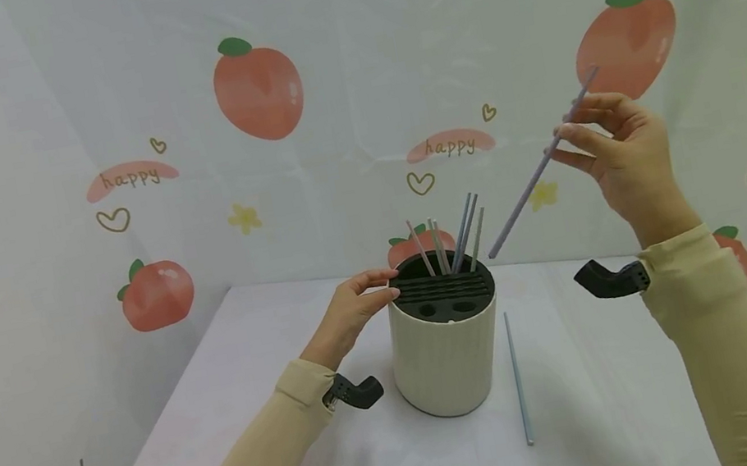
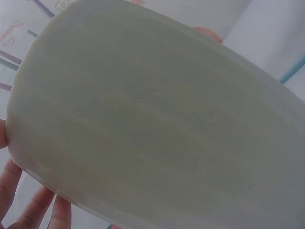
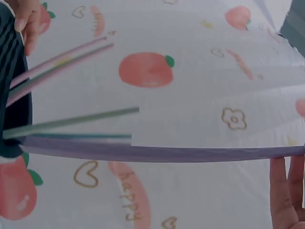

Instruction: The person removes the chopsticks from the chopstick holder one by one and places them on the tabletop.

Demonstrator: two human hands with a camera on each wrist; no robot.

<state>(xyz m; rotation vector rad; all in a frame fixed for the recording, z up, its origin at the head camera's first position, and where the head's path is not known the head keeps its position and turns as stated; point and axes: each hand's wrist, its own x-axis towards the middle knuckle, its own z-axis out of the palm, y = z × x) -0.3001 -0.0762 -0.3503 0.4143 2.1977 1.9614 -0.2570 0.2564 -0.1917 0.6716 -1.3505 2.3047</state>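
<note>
A cream ribbed holder [image 1: 447, 361] with a dark slotted lid [image 1: 442, 292] stands on the white table; several thin straws [image 1: 453, 240] stick up from its slots. My left hand [image 1: 386, 285] rests with nearly straight fingers against the holder's upper left rim. The holder's wall [image 2: 157, 119] fills the left wrist view, with my fingers [image 2: 28, 205] at its lower left. My right hand [image 1: 570, 136], raised to the right of the holder, pinches a grey-purple straw [image 1: 536, 175] that slants down, its lower end just above the lid's right edge. In the right wrist view this straw [image 3: 157, 153] crosses the frame.
A light blue straw [image 1: 517, 378] lies flat on the table [image 1: 306, 445] just right of the holder. A fruit-printed cloth backdrop [image 1: 258, 87] closes in behind and on both sides. Black camera mounts sit on both wrists.
</note>
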